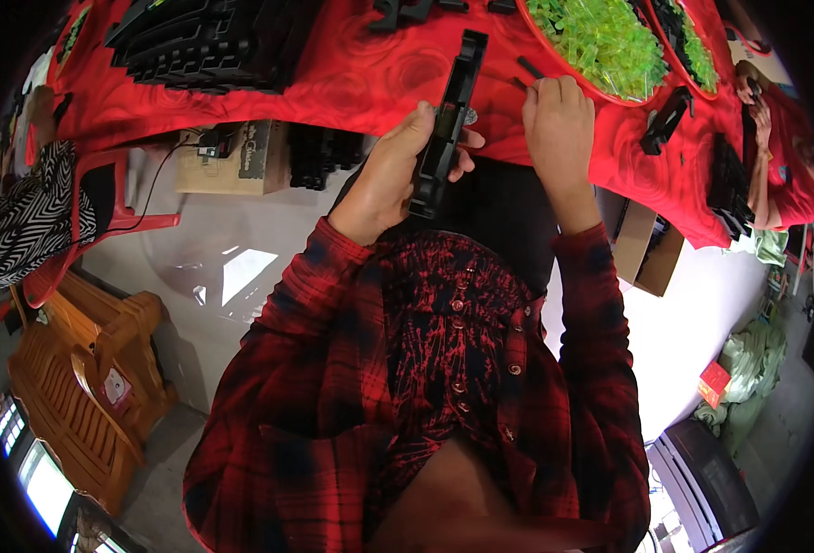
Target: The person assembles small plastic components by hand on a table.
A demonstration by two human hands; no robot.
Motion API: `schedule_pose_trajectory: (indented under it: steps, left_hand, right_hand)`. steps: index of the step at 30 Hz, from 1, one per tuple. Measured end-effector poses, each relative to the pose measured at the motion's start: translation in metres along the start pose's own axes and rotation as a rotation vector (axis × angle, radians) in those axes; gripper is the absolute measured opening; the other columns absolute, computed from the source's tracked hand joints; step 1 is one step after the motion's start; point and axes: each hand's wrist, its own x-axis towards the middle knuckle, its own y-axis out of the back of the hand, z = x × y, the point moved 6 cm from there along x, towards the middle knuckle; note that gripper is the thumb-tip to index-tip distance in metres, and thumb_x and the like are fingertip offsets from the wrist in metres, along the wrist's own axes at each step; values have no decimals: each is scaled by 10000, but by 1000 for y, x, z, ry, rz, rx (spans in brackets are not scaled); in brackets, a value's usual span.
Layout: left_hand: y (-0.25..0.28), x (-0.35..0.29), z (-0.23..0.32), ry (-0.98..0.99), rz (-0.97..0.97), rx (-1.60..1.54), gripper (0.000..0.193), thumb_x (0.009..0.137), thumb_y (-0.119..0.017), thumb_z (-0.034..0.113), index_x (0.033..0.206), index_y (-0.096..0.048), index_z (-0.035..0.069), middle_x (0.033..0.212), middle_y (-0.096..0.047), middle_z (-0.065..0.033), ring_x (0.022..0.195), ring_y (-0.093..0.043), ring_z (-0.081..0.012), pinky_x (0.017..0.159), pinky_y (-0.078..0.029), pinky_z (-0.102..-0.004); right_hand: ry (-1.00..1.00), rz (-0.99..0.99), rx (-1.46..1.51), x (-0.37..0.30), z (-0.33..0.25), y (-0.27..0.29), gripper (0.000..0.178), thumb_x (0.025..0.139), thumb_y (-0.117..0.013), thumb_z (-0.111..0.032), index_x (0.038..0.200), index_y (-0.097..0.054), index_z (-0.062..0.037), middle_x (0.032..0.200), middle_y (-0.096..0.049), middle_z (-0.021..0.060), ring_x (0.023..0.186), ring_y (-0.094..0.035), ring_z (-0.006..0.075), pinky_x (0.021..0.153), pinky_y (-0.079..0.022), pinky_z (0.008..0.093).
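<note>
My left hand (400,164) is wrapped round a long, narrow black plastic part (445,138), holding it tilted in front of my chest at the table's near edge. The part has a channel along its length, with a hint of green inside it. To the right, my right hand (560,124) is closed above the red tablecloth, its fingers bent downward. A thin dark piece shows at its fingertips, too small to name. Just beyond them lies a short black stick (529,66). A red-rimmed tray (555,66) full of small clear green pieces (600,41) stands beyond this hand.
Stacked black plastic parts (209,41) fill the table's far left. More black parts (667,120) lie at the right, near a second tray (688,46). Cardboard boxes (241,161) stand below the table. A red chair (103,198) is at left; another person (789,152) sits at right.
</note>
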Motion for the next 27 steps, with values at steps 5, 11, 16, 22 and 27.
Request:
schedule_pose_trajectory:
  steps: [5, 11, 16, 22, 27]
  left_hand:
    - [-4, -5, -3, -1, -26, 20, 629, 1083, -277, 499, 1293, -541, -32, 1096, -659, -142, 812, -607, -148, 716, -497, -273]
    - [-11, -9, -2, -81, -22, 53, 400, 1041, -540, 294, 1285, -531, -22, 1037, -647, -101, 787, -581, -125, 704, -481, -269]
    - [-15, -14, 5, -150, 14, 117, 411, 864, -757, 99, 1202, -548, -5, 884, -609, -17, 756, -569, -95, 664, -453, -255]
    - [-24, -23, 8, -148, -15, 98, 416, 874, -751, 131, 1215, -561, -13, 869, -604, -8, 722, -563, -91, 653, -446, -239]
    - [-28, -28, 9, -150, -3, 92, 420, 879, -754, 149, 1220, -566, -11, 889, -633, -17, 723, -576, -85, 649, -451, -231]
  right_hand:
    - [-342, -44, 559, -14, 11, 5, 144, 927, -634, -160, 942, -608, -19, 850, -625, 104, 707, -622, 206, 599, -447, 324]
    - [-844, -360, 1411, -42, -4, 29, 234, 1003, -565, -230, 1006, -622, -4, 844, -670, 64, 585, -584, 93, 554, -397, 225]
    - [-884, -426, 1528, -54, -19, 47, 218, 999, -575, -235, 994, -635, -26, 832, -671, 49, 575, -567, 78, 551, -390, 213]
    - [-918, -499, 1667, -70, -34, 52, 201, 990, -605, -238, 967, -656, -45, 827, -668, 31, 563, -539, 66, 541, -381, 201]
    - [-900, -488, 1652, -77, -39, 52, 194, 987, -616, -232, 980, -662, -43, 798, -648, 19, 563, -523, 57, 529, -365, 201]
